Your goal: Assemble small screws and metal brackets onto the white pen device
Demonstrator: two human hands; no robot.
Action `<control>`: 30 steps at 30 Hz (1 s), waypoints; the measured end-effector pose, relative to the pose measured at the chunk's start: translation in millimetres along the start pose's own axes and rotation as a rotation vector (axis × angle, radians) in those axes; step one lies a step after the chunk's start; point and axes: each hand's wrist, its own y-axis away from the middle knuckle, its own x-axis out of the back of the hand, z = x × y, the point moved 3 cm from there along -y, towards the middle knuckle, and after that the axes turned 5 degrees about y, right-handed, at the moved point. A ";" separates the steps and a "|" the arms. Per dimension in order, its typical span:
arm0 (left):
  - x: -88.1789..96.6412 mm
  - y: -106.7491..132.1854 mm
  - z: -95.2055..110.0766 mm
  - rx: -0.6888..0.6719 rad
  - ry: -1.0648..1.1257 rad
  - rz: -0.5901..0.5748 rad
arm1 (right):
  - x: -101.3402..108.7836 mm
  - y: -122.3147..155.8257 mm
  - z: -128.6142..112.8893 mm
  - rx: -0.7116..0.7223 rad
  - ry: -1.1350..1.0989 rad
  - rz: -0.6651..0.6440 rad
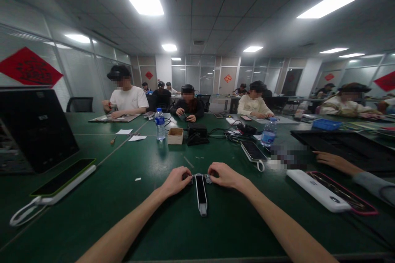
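Observation:
On the green table (160, 222) in front of me lies a narrow device (201, 191) with a dark face and a white rim or strap around it, its lower end pale. My left hand (178, 178) is at its upper left, thumb and fingers pinched together. At its upper right, my right hand (226, 174) is pinched the same way. Small greyish pieces show at the fingertips of both hands, beside the device's top end; their kind is too small to make out. Both forearms reach in from the bottom edge.
Beyond my hands stand a small open box (175, 136), a black stand-like object (198, 133) and water bottles (160, 125). Phones with white packs lie to both sides. A co-worker's hand (338, 162) rests by a black tray (354, 148) at right. Several people sit across.

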 end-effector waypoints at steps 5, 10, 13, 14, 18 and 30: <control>0.8 0.5 2.6 -0.004 0.004 -0.007 | -0.8 0.4 -4.5 0.015 -0.047 0.003; -1.1 -0.3 0.1 -0.034 -0.002 0.011 | -1.1 0.9 -4.3 0.001 -0.060 -0.002; -1.2 0.0 0.1 -0.039 -0.004 0.014 | -2.5 0.7 -3.6 -0.003 -0.067 -0.008; -1.2 0.1 0.3 -0.039 -0.003 0.010 | -3.0 0.4 -3.3 -0.007 -0.066 -0.009; -1.8 -0.3 0.2 -0.032 -0.015 0.000 | -5.8 -1.4 -1.8 -0.013 -0.052 -0.011; 0.5 0.6 2.6 -0.018 -0.016 -0.019 | -7.4 -1.3 -1.6 -0.014 -0.054 -0.035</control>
